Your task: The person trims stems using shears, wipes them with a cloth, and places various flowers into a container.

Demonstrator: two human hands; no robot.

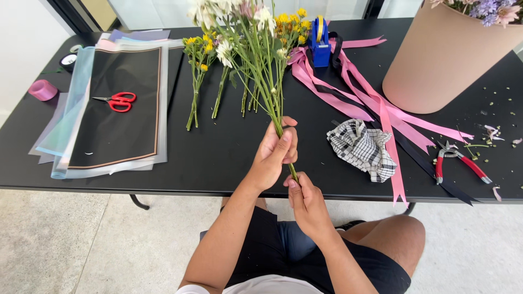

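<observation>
Flower stems [271, 81] rise toward twelve o'clock, clamped by the left hand [277, 149] above the table [218, 152] front edge; the right hand [305, 198] pinches their ends beyond that edge, checked cloth [362, 148] at three o'clock.

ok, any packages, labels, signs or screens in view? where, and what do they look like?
No signs or screens.
Tall round box: table's far right, dusty pink, holds flowers.
Tape dispenser: far centre, blue with yellow roll.
Wrapping sheets: table's left, black and translucent, red scissors on top.
</observation>
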